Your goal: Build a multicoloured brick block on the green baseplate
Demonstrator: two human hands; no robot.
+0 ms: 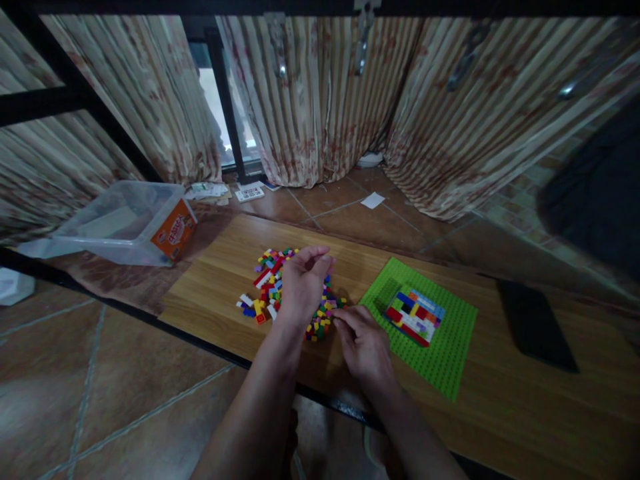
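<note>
A heap of small coloured bricks (pixel 273 283) lies on a low wooden table (pixel 220 280). My left hand (pixel 303 283) hovers over the heap with fingers curled and pinched together; whether it holds a brick I cannot tell. My right hand (pixel 365 343) rests at the heap's right edge, fingertips down among the bricks. To the right lies a green baseplate (pixel 450 347) with a flat patch of red, blue, white and yellow bricks (pixel 415 315) built on it.
A clear plastic tub (pixel 125 223) with an orange label stands at the table's far left. A dark flat object (pixel 535 327) lies on the table at the right. Curtains hang behind, with papers (pixel 373 200) on the tiled floor.
</note>
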